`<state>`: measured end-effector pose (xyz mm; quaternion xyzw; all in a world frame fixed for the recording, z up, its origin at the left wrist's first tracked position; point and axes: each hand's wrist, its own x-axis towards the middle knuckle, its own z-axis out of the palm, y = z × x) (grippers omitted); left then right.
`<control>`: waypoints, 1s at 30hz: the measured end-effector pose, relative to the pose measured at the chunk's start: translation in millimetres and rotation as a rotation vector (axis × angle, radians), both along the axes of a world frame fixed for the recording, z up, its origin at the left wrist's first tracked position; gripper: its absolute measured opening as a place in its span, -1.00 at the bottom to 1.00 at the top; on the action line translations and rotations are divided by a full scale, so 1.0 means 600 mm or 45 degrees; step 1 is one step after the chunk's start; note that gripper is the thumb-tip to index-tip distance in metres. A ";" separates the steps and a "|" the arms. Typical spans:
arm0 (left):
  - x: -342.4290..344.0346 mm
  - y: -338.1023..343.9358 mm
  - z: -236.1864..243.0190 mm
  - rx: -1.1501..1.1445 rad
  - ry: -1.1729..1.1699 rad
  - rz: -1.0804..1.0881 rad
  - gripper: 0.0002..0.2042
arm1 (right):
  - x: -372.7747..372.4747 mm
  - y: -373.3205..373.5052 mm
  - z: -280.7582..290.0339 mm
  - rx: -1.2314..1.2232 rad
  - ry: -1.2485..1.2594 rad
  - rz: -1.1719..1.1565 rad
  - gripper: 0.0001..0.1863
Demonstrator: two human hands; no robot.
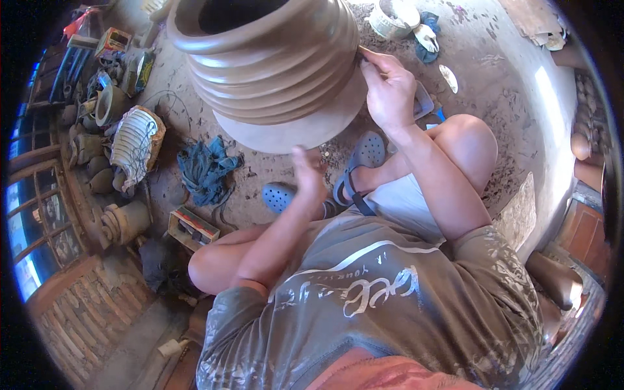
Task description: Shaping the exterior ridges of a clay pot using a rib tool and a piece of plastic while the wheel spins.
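A large brown clay pot (273, 71) with a wide dark mouth and several raised ridges stands on a pale round disc (286, 133). At the pot's right side, my right hand (392, 91) is closed, its thumb and fingertips pinched together against the clay. Something small and dark shows at those fingertips, too hidden to name. My left hand (309, 174) is at the disc's near edge, thumb raised and apart from the fingers, with nothing seen in it. Whether it touches the disc I cannot tell.
A crumpled blue-green cloth (207, 170), a ribbed basket (138, 144) and a small box (193, 227) lie to the left. Blue clogs (279, 197) are below the disc. A whitish round container (392, 19) stands far right, a shallow tray (424, 101) beside my right wrist.
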<state>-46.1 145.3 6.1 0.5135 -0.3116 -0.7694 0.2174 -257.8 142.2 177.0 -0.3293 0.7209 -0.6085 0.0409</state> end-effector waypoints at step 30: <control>-0.002 0.024 0.021 0.213 0.053 -0.060 -0.26 | 0.019 0.012 0.014 0.074 0.116 -0.007 -0.80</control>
